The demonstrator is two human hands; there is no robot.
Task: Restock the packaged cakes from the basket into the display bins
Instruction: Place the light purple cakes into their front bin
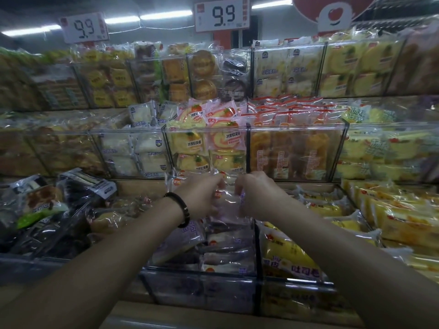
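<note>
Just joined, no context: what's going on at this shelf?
A person is restocking a shelf of clear display bins. The left grip, wearing a dark bracelet, and the right grip both hold clear-wrapped cake packets above the bin of purple-wrapped cakes. They are not yet set down. No basket is in view.

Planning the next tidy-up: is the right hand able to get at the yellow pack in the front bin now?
Likely not yet: the right hand and left hand both grip a clear cake pack. The yellow pack lies uncovered below the right forearm, so once freed the way looks open.
</note>
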